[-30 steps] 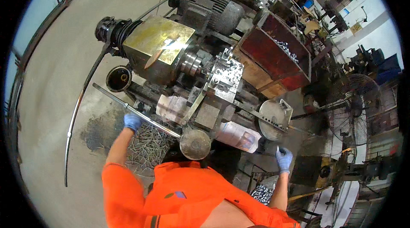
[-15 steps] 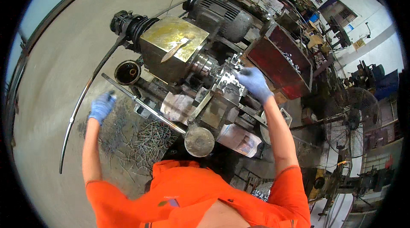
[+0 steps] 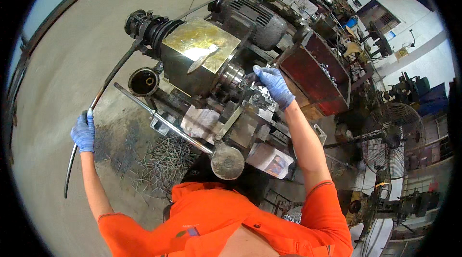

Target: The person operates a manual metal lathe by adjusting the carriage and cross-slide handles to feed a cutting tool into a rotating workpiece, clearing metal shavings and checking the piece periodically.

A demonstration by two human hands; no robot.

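My left hand (image 3: 83, 132), in a blue glove, is wrapped round the lower part of a long metal lever (image 3: 108, 78). That lever curves up to the black pulley end (image 3: 161, 33) of a lathe-like machine. Also gloved in blue, my right hand (image 3: 275, 85) is pinched closed beside the round metal chuck (image 3: 232, 75), above the chip-covered tool holder (image 3: 260, 99). Whatever its fingertips hold, if anything, is too small to make out. A flat brush-like tool (image 3: 202, 60) lies on the machine's oily yellow top plate (image 3: 197, 36).
A dark red metal bin (image 3: 313, 74) with small parts stands right of the machine. A long-handled bar (image 3: 166, 121) ends near a round disc (image 3: 227, 162) close to my body. Metal shavings (image 3: 166, 161) cover the floor on the left. A caged fan (image 3: 393, 134) stands far right.
My left hand has moved left and down from beside the lever and now grips it. My right hand has lifted off the tool holder towards the chuck, its fingers now pinched.
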